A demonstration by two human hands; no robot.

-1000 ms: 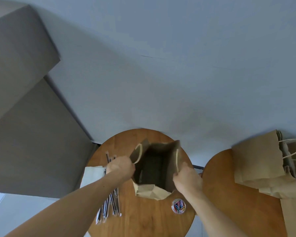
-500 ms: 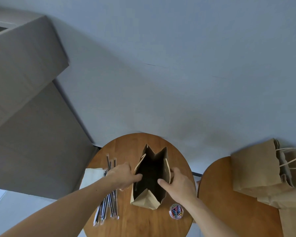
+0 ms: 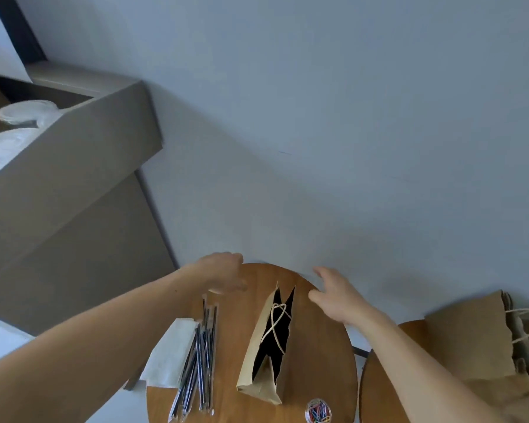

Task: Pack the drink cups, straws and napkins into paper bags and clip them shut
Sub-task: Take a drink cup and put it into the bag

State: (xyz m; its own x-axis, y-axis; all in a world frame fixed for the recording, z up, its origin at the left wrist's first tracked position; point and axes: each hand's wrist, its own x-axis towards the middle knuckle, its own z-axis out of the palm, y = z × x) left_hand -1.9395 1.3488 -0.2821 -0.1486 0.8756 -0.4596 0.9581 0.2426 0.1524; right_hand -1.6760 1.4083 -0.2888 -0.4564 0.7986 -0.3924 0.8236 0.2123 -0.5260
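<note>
Head view: we let go of bag (image 3: 252,363); moments ago both held its mouth. Left grip (image 3: 223,273), right grip (image 3: 333,296) now released, empty, above table (image 3: 318,346). Bag stands open mid-table, straws (image 3: 200,355) beside it. Opening done; cups (image 3: 22,112) far left likely next.

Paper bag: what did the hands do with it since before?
The left hand and right hand let go of the paper bag and moved toward the far edge of the table, fingers loose. The bag stands alone, mouth narrower. The straws, napkins and clip tub stayed put.
</note>
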